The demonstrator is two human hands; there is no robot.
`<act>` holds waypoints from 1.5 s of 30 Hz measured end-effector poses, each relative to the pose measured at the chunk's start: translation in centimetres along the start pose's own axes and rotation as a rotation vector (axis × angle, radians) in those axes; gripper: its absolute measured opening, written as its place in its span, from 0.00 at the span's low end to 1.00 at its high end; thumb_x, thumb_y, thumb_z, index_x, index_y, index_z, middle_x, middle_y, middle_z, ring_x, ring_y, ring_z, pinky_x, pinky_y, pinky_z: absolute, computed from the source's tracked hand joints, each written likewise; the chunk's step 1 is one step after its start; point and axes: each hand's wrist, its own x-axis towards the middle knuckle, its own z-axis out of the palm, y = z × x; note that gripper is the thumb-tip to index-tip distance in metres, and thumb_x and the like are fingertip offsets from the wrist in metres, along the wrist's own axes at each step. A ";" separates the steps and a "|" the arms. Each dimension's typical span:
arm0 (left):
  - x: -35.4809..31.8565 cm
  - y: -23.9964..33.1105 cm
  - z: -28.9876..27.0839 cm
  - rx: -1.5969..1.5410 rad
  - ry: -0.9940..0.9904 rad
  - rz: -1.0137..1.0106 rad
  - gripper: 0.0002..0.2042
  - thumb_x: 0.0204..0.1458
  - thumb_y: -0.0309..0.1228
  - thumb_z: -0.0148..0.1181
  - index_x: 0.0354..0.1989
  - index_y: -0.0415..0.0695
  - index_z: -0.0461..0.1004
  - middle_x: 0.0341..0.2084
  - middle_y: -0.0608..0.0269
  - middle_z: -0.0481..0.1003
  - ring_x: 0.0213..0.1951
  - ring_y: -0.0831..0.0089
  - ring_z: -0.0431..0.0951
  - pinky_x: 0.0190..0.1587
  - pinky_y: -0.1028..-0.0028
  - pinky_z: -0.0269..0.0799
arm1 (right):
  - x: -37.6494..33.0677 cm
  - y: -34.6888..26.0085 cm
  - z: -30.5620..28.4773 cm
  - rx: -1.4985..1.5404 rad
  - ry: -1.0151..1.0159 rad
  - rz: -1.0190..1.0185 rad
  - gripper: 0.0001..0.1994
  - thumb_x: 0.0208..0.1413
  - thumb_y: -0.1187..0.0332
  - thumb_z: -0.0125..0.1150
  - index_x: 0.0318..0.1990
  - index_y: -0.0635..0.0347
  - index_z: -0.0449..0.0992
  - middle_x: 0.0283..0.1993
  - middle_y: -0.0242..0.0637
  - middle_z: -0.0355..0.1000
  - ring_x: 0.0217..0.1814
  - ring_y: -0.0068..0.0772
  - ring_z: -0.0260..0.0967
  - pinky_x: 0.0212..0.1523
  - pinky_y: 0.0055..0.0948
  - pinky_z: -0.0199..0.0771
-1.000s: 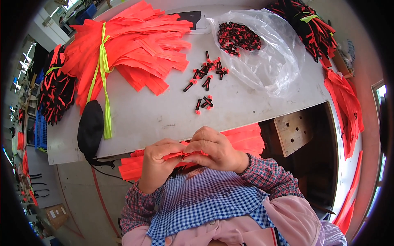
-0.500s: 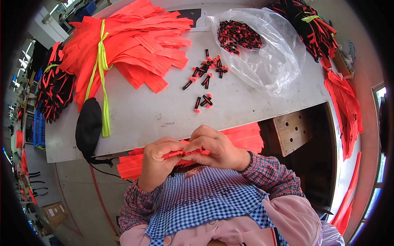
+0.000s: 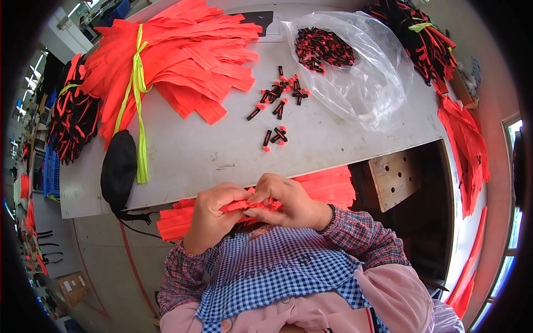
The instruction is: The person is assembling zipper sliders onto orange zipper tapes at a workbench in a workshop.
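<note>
Close together at the table's near edge, both hands pinch a red fabric strip (image 3: pixel 235 206). My left hand (image 3: pixel 214 213) is closed on it, thumb and forefinger at the strip's edge. My right hand (image 3: pixel 294 204) is closed on the strip too, with a bit of red cloth bunched among its fingers. Just what the fingertips do at the meeting point is partly hidden. More red fabric strips (image 3: pixel 176 225) lie across my lap under the hands and stick out on both sides. Beyond my hands, several small black tabs with red ends (image 3: pixel 278 135) lie on the table.
A large bundle of red strips (image 3: pixel 183 61), tied with a yellow-green ribbon (image 3: pixel 139 94), covers the table's far left. A black pouch (image 3: pixel 119 169) hangs at the left edge. A clear plastic bag (image 3: pixel 372 83) holds many tabs. An open compartment with a wooden board (image 3: pixel 395 178) is at right.
My right fingers have shifted slightly left and curled differently, so more red cloth shows among them. My left hand keeps its pinch almost in place.
</note>
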 end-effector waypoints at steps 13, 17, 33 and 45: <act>0.0 -1.2 0.7 -0.184 -0.013 -0.126 0.08 0.49 0.16 0.62 0.38 0.35 0.79 0.31 0.57 0.80 0.34 0.72 0.80 0.38 0.75 0.75 | 1.2 -0.9 -0.7 -0.019 -0.005 0.096 0.09 0.56 0.70 0.70 0.37 0.60 0.73 0.29 0.33 0.69 0.29 0.28 0.67 0.31 0.28 0.67; 0.4 -0.7 0.6 -0.262 0.006 -0.108 0.04 0.54 0.20 0.63 0.37 0.35 0.78 0.29 0.67 0.77 0.35 0.81 0.75 0.39 0.78 0.72 | 1.7 -1.3 -1.2 0.101 -0.010 0.183 0.09 0.56 0.71 0.70 0.36 0.61 0.73 0.29 0.32 0.69 0.29 0.23 0.66 0.31 0.26 0.65; 1.4 0.3 -0.8 -0.404 0.030 -0.184 0.08 0.57 0.27 0.65 0.43 0.37 0.79 0.32 0.69 0.78 0.37 0.84 0.75 0.41 0.81 0.72 | 3.2 -2.4 0.1 0.439 0.197 0.301 0.05 0.64 0.71 0.61 0.38 0.63 0.73 0.34 0.28 0.71 0.31 0.14 0.66 0.30 0.18 0.68; 0.2 -0.8 4.1 -0.363 -0.084 -0.122 0.10 0.56 0.27 0.66 0.43 0.35 0.78 0.36 0.62 0.81 0.39 0.78 0.79 0.45 0.75 0.75 | 12.6 -7.1 -4.2 0.413 0.724 -0.064 0.09 0.67 0.64 0.57 0.36 0.57 0.73 0.28 0.25 0.72 0.26 0.15 0.67 0.27 0.17 0.68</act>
